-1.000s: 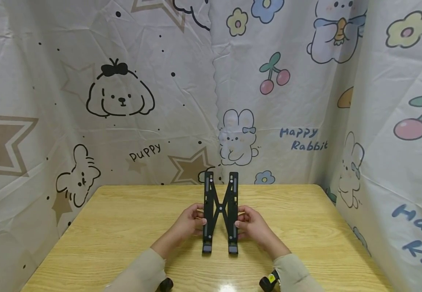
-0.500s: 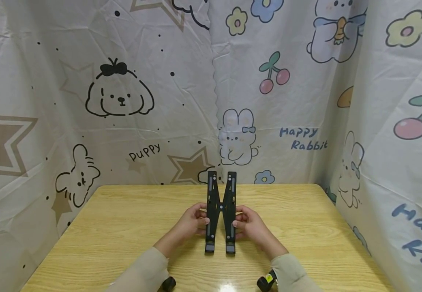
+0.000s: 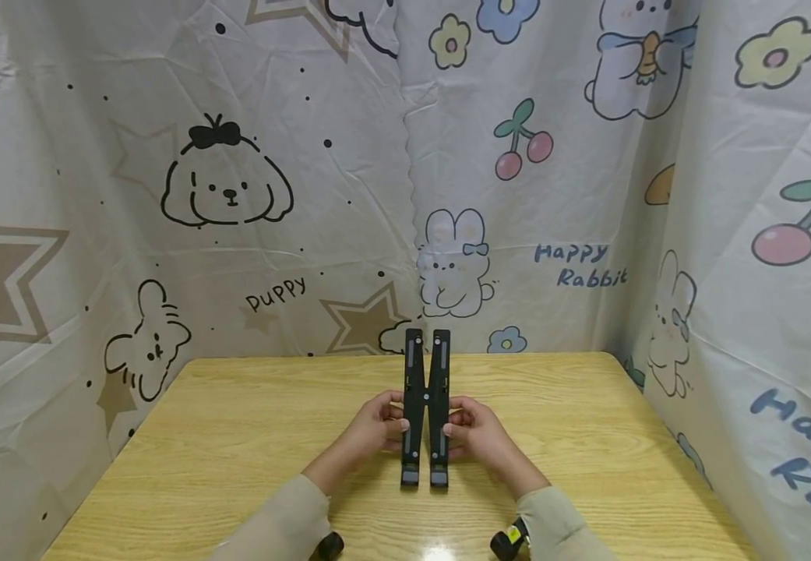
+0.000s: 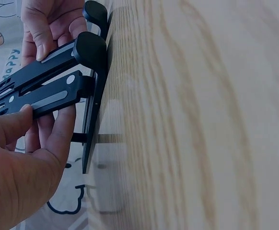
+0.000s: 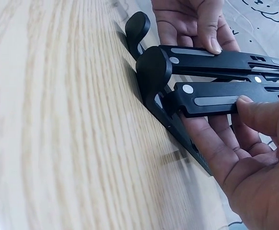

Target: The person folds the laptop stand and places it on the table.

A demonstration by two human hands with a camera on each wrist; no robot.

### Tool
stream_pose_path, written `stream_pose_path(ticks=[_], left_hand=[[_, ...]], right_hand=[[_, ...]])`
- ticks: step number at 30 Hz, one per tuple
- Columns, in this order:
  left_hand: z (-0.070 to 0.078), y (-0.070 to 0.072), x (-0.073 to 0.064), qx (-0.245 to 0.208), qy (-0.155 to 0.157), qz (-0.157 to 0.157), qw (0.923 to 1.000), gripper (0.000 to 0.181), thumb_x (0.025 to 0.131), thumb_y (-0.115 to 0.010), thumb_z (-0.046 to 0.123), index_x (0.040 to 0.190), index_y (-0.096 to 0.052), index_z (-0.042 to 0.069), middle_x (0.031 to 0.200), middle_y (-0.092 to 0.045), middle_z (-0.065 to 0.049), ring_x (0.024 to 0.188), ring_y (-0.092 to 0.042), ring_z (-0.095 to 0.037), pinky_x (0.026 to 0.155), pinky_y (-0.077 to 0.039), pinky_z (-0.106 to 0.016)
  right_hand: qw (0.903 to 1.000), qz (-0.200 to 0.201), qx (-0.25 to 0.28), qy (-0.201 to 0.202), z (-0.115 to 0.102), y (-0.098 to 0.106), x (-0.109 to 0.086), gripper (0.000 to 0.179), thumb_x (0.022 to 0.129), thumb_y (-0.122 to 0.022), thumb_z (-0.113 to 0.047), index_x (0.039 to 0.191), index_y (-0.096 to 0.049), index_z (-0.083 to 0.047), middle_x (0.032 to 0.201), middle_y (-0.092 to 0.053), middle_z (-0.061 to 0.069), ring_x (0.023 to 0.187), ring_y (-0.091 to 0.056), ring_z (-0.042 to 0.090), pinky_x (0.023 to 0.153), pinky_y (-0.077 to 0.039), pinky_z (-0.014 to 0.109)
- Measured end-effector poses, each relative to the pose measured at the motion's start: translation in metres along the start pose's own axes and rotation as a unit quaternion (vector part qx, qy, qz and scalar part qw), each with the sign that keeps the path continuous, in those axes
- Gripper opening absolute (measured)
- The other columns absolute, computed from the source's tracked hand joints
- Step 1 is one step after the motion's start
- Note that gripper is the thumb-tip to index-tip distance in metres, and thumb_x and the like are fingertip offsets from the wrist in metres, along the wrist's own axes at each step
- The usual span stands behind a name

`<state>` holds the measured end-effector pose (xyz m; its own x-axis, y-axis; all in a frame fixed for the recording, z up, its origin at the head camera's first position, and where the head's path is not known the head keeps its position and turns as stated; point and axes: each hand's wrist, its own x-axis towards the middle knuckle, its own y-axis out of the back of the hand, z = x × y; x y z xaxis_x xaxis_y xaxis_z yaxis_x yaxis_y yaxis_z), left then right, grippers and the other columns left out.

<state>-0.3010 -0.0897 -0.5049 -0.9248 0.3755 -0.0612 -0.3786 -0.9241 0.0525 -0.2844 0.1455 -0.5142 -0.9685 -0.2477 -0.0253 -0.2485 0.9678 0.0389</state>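
Narrow black folding stand (image 3: pixel 426 397) held between two hands, rails close but apart.
Left hand (image 3: pixel 380 425) and right hand (image 3: pixel 478 428) each pinch a rail, thumb above, fingers curled below; the base rests on the desk (image 3: pixel 258 413). Folding seems underway; an even inward squeeze likely comes next.

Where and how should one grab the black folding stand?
Likely best by the left rail and right rail, from their outer sides, thumb on top and fingers beneath: the rails are long and narrow, and outside grips keep clear of the central pivot. The left hand and right hand hold them so.
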Motion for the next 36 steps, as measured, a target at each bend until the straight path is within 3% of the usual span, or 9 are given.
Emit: stream_pose_path(ticks=[19, 28, 36], left_hand=[[-0.0031, -0.0027, 0.0058, -0.005, 0.005, 0.003, 1.0000, 0.032, 0.099, -0.061, -0.004, 0.130, -0.059, 0.003, 0.105, -0.059, -0.012, 0.089, -0.067, -0.021, 0.078, -0.063, -0.046], [-0.0033, -0.0075, 0.0034, -0.015, 0.011, 0.025, 0.9995, 0.034, 0.098, -0.062, -0.003, 0.132, -0.058, 0.002, 0.105, -0.058, -0.011, 0.089, -0.065, -0.020, 0.078, -0.063, -0.046], [-0.0005, -0.0101, 0.0005, -0.010, 0.022, 0.048, 0.9985, 0.035, 0.096, -0.065, -0.003, 0.131, -0.061, 0.000, 0.105, -0.062, -0.012, 0.092, -0.063, -0.021, 0.080, -0.063, -0.043]], right_hand=[[0.9998, 0.014, 0.013, -0.002, 0.0023, -0.0077, 0.0026, 0.033, 0.097, -0.064, 0.004, 0.129, -0.059, 0.001, 0.099, -0.062, 0.013, 0.084, -0.067, 0.023, 0.073, -0.063, 0.052], [0.9995, 0.029, 0.012, -0.006, 0.0047, -0.0100, 0.0039, 0.029, 0.096, -0.066, 0.004, 0.124, -0.062, 0.002, 0.095, -0.064, 0.009, 0.084, -0.069, 0.022, 0.072, -0.063, 0.050], [0.9996, 0.007, -0.020, 0.018, 0.0016, -0.0055, 0.0046, 0.029, 0.094, -0.070, 0.002, 0.122, -0.063, 0.003, 0.098, -0.067, 0.015, 0.084, -0.070, 0.025, 0.074, -0.063, 0.051]])
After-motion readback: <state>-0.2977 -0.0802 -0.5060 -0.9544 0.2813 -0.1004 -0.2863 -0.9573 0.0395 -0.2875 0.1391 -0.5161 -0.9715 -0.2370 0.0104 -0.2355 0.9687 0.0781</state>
